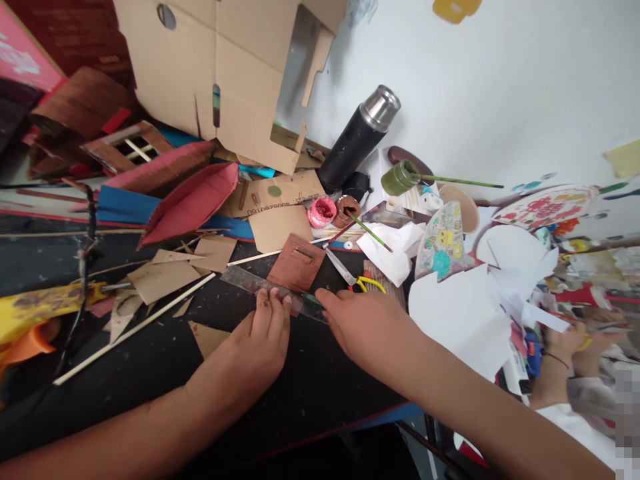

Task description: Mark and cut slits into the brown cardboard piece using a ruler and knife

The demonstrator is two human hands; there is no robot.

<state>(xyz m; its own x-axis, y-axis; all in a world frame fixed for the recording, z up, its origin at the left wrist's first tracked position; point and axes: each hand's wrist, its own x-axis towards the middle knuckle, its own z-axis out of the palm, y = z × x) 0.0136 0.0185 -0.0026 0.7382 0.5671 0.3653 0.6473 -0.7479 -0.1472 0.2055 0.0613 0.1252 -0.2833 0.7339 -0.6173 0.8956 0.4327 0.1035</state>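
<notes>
A clear plastic ruler [245,279] lies slantwise across the lower part of a square of brown-painted cardboard [296,263], which has a small slot near its top. My left hand [263,337] presses the ruler down with its fingers bent and close together. At the ruler's right end, my right hand [360,323] is closed in a pinch. Something dark green shows at its fingertips, too hidden to name. Scissors with yellow handles [370,285] lie just beyond the right hand. A cardboard scrap [209,339] is left of my left hand.
Behind stand a black flask [353,143], a pink paint pot [321,212], a brown one [347,209] and a green jar [400,177]. A wooden stick [135,330] and a yellow glue gun [45,310] lie left. White paper [450,313] and another person's hands [565,343] are right.
</notes>
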